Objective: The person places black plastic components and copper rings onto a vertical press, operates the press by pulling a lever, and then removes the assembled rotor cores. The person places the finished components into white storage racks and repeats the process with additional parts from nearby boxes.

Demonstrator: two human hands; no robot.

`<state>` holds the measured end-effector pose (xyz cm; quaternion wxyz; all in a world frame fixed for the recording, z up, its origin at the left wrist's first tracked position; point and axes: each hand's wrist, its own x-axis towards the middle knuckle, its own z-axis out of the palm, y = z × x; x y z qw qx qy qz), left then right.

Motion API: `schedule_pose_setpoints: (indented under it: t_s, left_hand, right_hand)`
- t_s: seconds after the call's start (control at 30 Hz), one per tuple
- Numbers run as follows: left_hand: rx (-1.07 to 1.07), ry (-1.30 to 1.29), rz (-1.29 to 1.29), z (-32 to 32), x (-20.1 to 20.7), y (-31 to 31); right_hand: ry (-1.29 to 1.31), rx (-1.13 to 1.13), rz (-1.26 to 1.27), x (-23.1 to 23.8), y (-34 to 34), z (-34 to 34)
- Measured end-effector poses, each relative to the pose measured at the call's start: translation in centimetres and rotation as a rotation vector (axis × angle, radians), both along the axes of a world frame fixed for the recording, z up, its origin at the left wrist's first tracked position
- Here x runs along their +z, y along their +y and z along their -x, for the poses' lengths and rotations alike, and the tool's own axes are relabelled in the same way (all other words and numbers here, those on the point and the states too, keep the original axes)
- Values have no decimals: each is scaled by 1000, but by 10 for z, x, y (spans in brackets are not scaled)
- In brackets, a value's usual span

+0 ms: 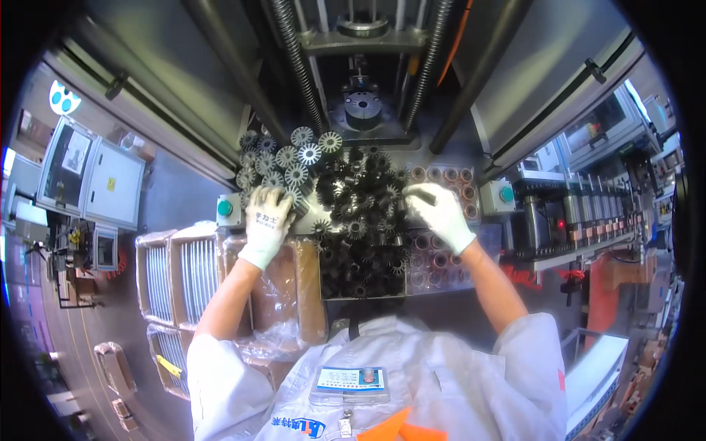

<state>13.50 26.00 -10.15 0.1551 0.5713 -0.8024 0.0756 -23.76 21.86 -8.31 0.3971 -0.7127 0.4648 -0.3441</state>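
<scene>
The right hand [443, 214] pinches 1 dark piece [421, 197] over the black toothed parts [360, 228]; the left hand [266, 220] lies flat on the silver ones [294, 158] at the table's far left.

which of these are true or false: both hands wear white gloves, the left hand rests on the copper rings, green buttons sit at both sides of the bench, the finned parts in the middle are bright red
1. Both hands wear white gloves: true, the left hand and the right hand alike.
2. The left hand rests on the copper rings: false, it lies on the silver finned parts; the rings are by the right hand.
3. Green buttons sit at both sides: true, a left button and a right button.
4. The middle finned parts are bright red: false, they are black.
</scene>
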Motion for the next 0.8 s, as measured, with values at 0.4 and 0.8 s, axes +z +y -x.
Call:
schedule_pose_setpoints:
  t_s: [0.4,0.8]
  left_hand:
    - [-16,210,-110,14,50,24]
    - [-19,808,-11,47,92,-29]
  right_hand:
    - [-453,29,-154,63,-63,-32]
    - [-226,-238,5,54,-242,-92]
